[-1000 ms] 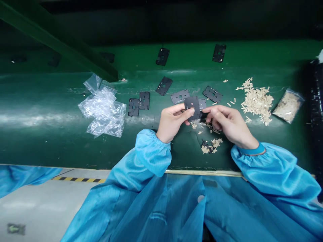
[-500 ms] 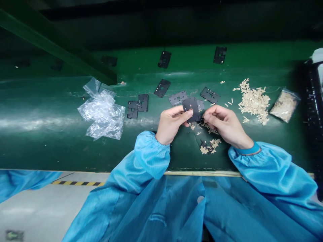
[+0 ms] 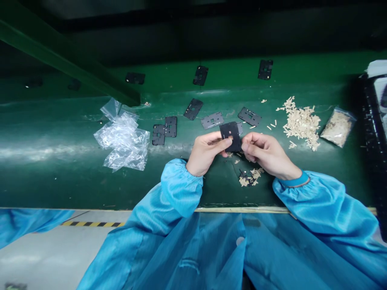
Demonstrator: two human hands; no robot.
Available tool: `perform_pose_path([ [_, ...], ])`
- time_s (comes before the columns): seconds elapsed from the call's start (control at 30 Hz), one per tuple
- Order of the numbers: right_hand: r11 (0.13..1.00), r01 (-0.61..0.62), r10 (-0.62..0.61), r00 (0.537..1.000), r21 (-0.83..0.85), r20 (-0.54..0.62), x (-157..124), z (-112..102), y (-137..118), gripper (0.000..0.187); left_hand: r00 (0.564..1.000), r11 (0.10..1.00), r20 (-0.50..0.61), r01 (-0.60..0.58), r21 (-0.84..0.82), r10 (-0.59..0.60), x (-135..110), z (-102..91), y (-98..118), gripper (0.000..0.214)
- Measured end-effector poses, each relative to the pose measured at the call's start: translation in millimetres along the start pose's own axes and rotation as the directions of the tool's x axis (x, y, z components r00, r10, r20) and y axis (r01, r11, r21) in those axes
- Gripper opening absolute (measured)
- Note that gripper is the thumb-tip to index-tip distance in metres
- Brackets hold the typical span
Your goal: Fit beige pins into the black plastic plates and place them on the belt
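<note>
Between thumb and fingers, my left hand (image 3: 208,151) grips a thin black plate with cut-outs (image 3: 230,133), raised over the green bench. My right hand (image 3: 266,153) is closed in a pinch at the plate's right edge; whatever its fingertips hold is too small to make out. Under the hands lie loose beige strips, partly hidden. Nearer to me is a small heap of beige and black bits (image 3: 250,177). Just beyond the held plate lie a grey plate (image 3: 212,120) and another dark plate (image 3: 249,116).
Clear plastic bags (image 3: 123,139) are heaped at left, beside two black plates (image 3: 165,131). A pile of beige strips (image 3: 302,123) and a filled zip bag (image 3: 338,127) lie at right. A green beam (image 3: 75,56) crosses the upper left; a black crate (image 3: 371,161) stands far right.
The black plate has turned slightly more upright in my left hand. My right fingertips remain close to its right edge. The whole view has shifted a little.
</note>
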State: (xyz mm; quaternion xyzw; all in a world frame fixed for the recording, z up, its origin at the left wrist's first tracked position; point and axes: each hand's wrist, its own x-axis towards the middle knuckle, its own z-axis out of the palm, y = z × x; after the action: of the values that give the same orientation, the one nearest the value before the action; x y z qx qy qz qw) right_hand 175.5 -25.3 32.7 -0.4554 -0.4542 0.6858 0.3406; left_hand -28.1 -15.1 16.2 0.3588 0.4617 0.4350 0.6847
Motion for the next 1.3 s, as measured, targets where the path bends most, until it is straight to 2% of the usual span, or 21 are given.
perform_pose_path([
  [0.23, 0.988, -0.074, 0.063, 0.994, 0.137, 0.086, 0, 0, -2, 0.030, 0.992, 0.989, 0.070, 0.112, -0.098, -0.105, 0, 2.5, 1, 0.033],
  [0.37, 0.967, -0.081, 0.055, 0.992, 0.240, 0.112, 1, 2, -1, 0.029, 0.989, 0.981, 0.082, 0.136, -0.135, -0.126, -1, 3.4, -1, 0.034],
  [0.63, 0.951, -0.032, 0.003, 0.995, 0.307, 0.095, 0, 5, 4, 0.019, 0.991, 0.971, 0.068, 0.130, -0.202, -0.119, -4, 7.2, -2, 0.027],
  [0.83, 0.901, -0.097, 0.035, 0.988, 0.423, 0.151, 1, 12, 2, 0.025, 0.995, 0.973, 0.017, 0.104, -0.207, -0.103, -6, 12.3, -4, 0.029],
  [0.93, 0.887, -0.100, 0.039, 0.989, 0.450, 0.144, 1, 17, 2, 0.029, 0.995, 0.971, 0.017, 0.100, -0.220, -0.098, -6, 13.1, -3, 0.027],
  [1.0, 0.899, -0.061, 0.011, 0.993, 0.433, 0.117, 1, 19, 4, 0.029, 0.995, 0.968, 0.014, 0.101, -0.229, -0.100, -7, 13.6, -2, 0.027],
  [1.1, 0.936, 0.074, -0.090, 0.995, 0.344, 0.031, 2, 21, 10, 0.029, 0.992, 0.960, -0.008, 0.118, -0.253, -0.124, -8, 15.4, 0, 0.029],
  [1.3, 0.951, 0.307, -0.301, 0.944, 0.027, -0.133, -2, 21, 18, 0.022, 0.989, 0.944, -0.022, 0.131, -0.303, -0.145, -12, 20.5, 2, 0.028],
])
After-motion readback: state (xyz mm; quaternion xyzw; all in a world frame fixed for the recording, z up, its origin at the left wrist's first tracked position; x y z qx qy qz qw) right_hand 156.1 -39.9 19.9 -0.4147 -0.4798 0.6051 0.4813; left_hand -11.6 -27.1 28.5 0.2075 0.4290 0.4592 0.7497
